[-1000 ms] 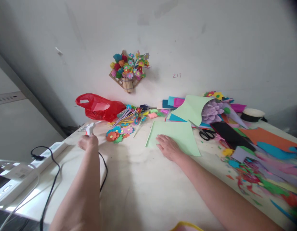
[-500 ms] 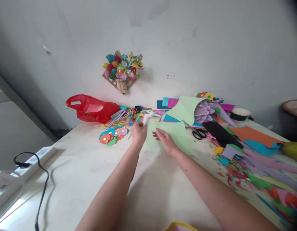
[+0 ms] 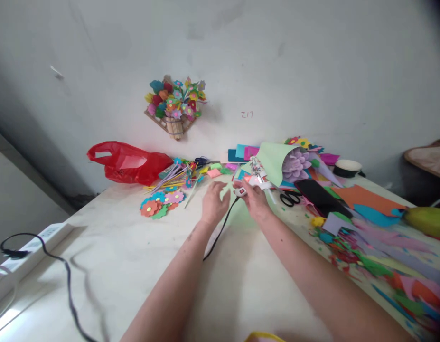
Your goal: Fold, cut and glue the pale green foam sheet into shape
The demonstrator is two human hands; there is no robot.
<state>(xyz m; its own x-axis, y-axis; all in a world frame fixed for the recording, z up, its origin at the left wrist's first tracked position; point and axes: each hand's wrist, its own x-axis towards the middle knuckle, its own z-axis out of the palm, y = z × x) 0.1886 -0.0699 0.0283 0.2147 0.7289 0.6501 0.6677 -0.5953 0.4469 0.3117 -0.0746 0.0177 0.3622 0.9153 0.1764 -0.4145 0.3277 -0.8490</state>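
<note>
My right hand [image 3: 257, 203] is closed around a white hot glue gun [image 3: 241, 191] with a small red switch on its end. From that end a black cord [image 3: 224, 223] runs down toward my left forearm. My left hand [image 3: 213, 204] is just left of the glue gun, its fingers apart and curved, with nothing seen in them. A pale green sheet [image 3: 243, 217] lies beneath both hands, partly covered by them. Black-handled scissors [image 3: 290, 198] rest to the right of my right hand.
Foam flowers [image 3: 150, 208], stick stems [image 3: 167, 183] and a red plastic bag [image 3: 129, 164] lie to the left. On the right are a phone [image 3: 321, 197], foam scraps [image 3: 348, 254] and a green-wrapped purple flower [image 3: 296, 165]. A power strip [image 3: 36, 244] sits at the left edge.
The glue gun has passed from my left hand to my right. My left hand has opened, and the cord now shows between my arms. The view has shifted slightly right.
</note>
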